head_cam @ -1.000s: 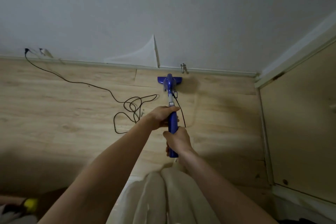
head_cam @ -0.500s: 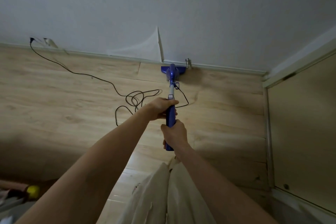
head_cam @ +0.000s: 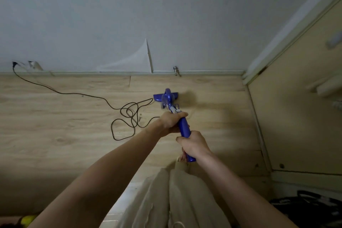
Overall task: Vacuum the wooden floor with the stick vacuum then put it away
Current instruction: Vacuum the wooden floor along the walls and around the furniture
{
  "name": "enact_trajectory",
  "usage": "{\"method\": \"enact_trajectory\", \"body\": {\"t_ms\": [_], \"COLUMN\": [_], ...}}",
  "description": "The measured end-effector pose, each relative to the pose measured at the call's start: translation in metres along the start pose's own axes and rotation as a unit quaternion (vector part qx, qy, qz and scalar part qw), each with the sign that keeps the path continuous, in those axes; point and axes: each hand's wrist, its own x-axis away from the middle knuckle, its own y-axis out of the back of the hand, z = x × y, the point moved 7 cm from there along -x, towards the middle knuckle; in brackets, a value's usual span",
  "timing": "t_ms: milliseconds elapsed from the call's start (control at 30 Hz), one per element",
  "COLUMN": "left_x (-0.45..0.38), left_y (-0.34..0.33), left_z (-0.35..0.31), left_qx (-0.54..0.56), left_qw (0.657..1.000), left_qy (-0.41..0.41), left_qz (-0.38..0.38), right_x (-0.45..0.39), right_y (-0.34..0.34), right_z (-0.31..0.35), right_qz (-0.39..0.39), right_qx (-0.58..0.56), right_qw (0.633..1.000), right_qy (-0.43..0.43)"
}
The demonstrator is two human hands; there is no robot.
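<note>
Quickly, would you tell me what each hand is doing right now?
Left hand: grips the stick vacuum.
Right hand: grips the vacuum lower down its handle.

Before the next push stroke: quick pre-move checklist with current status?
1. Left hand grips the stick vacuum on its upper body: ok.
2. Right hand grips the handle end: ok.
3. Floor head flat on the wooden floor: cannot tell.
4. Power cord out of the path: not ok, tangled loops lie just left of the head.
5. Cord reaches the wall at far left: ok.
6. Metal door stop ahead by the baseboard, apart from the head: ok.
</note>
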Motion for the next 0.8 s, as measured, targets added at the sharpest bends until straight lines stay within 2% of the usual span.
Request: {"method": "enact_trajectory", "body": {"t_ms": [133,367,567,800], "left_x": [0.032,0.076,0.087,0.077], "left_y": [-0.003,-0.002,0.017,0.023], "left_z": [0.037,0.083,0.082,0.081], "left_qx": [-0.012,-0.039,-0.064,-0.082], "left_qw": [0.999,0.999,0.998,0.995], "left_qy": [-0.027,-0.023,-0.020,0.012], "left_qz": [-0.022,-0.002,0.018,0.050], "right_x": [0.047,0.107,0.113,0.092], "right_y": [-0.014,-0.043,-0.068,-0.079], "right_z": [-0.029,-0.067,-0.061,-0.062], "right_qz": [-0.042,-0.067,-0.058,-0.046], "right_qx": [-0.038,-0.128,-0.185,-0.187], "right_qw": [0.998,0.989,0.981,0.981], "right_qy": [-0.001,-0.003,-0.007,-0.015]}}
